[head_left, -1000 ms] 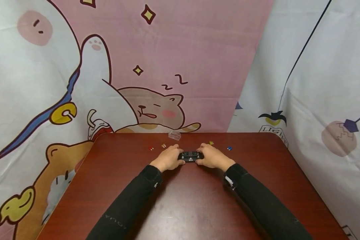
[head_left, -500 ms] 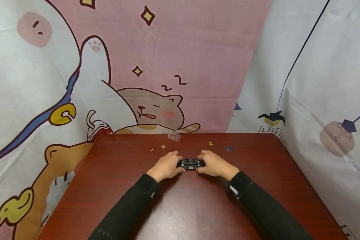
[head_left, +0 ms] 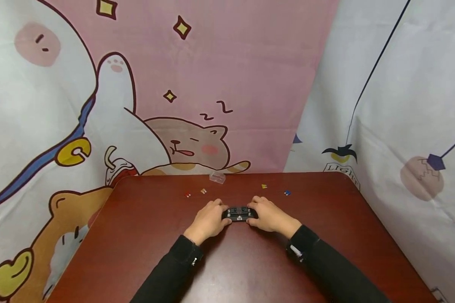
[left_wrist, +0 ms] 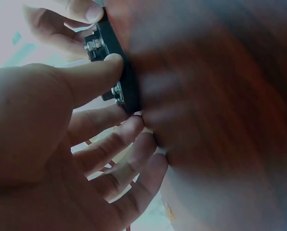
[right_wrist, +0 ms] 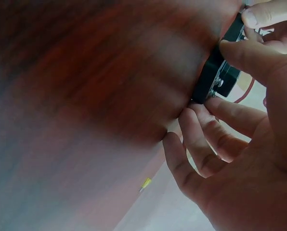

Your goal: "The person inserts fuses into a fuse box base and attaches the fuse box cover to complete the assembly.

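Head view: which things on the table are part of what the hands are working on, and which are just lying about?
In hand:
black fuse block, gripped at its ends by the left hand and the right hand.

Lying about on the table:
red fuse, tan fuse, yellow fuse, blue fuse, clear plastic cover at the far edge.

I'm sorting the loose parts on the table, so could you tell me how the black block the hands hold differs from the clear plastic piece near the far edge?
The black block is opaque and dark; the clear plastic piece is see-through. The black block is the longer of the two. The left hand and right hand grip the black block by its ends, while the clear plastic piece lies untouched. Both rest on the table.
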A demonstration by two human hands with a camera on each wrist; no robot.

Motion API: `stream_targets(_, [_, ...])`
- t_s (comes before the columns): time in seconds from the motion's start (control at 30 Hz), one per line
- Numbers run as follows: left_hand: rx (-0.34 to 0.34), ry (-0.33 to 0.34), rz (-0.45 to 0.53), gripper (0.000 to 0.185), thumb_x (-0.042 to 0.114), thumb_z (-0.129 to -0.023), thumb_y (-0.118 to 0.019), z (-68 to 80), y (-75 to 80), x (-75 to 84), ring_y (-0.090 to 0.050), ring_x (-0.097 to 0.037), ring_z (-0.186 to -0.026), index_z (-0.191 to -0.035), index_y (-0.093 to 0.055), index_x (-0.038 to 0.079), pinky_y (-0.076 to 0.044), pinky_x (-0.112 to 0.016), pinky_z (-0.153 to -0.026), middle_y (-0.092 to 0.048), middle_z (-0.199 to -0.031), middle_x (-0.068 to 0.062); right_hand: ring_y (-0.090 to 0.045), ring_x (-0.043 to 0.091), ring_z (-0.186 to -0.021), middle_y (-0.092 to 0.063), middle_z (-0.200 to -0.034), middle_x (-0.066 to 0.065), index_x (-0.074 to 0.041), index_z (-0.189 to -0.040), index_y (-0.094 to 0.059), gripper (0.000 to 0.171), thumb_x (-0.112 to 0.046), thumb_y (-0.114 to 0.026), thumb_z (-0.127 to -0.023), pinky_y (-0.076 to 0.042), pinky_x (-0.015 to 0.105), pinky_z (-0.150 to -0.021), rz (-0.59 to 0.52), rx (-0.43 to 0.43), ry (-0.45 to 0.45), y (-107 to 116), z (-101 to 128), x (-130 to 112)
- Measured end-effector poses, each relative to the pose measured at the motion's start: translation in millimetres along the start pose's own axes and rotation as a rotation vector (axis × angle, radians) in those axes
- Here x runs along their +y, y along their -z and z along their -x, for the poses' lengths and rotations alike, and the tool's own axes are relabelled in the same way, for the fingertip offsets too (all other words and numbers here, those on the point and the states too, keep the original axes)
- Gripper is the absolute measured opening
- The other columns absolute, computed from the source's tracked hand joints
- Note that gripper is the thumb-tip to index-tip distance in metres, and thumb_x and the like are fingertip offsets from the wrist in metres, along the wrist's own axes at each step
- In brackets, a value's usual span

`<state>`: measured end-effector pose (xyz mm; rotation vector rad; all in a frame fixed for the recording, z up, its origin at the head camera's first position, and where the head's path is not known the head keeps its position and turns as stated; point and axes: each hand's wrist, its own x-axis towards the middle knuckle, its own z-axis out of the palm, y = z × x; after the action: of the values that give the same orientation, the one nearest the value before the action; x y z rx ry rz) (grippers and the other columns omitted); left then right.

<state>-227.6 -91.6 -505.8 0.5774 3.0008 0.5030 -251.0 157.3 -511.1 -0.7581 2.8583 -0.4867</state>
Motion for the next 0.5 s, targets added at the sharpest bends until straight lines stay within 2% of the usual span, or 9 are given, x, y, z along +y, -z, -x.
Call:
stream_targets(0.2, [0.020,0.015,-0.004,0.045,0.034,-0.098,-0.086,6.8,-13.3,-0.3,-0.065,-0.024,-0.110,-0.137,-0.077,0.013,-0.061,-0.046,-0.092,-0.070,-0.125,-0.005,-0.058,0.019,-0.111,-0.064,-0.127,0.004,-0.005,-0.144,-0.071,0.056,-0.039,-0.082,-0.100,-0.053,0.042,-0.096,0.027,-0.014,0.006,-7.5,5.4,-1.6])
stream_targets(0.37, [0.049,-0.005,-0.042,0.043,0.035,-0.098,-0.086,4.3,-9.8,-1.2,-0.066,-0.024,-0.111,-0.134,-0.078,0.012,-0.061,-0.046,-0.092,-0.070,-0.124,-0.004,-0.056,0.018,-0.110,-0.063,-0.126,0.004,-0.006,-0.146,-0.070,0.055,-0.038,-0.081,-0.102,-0.052,0.041,-0.095,0.011,-0.027,0.002,-3.0,3.8,-0.1])
stream_targets(0.5, [0.061,-0.007,-0.031,0.044,0.035,-0.099,-0.085,0.8,-7.7,-2.5,-0.066,-0.024,-0.113,-0.135,-0.077,0.012,-0.061,-0.047,-0.093,-0.070,-0.126,-0.004,-0.056,0.017,-0.105,-0.065,-0.123,0.004,-0.007,-0.141,-0.073,0.047,-0.033,-0.080,-0.103,-0.051,0.040,-0.090,-0.047,-0.025,0.022,6.1,2.3,5.2])
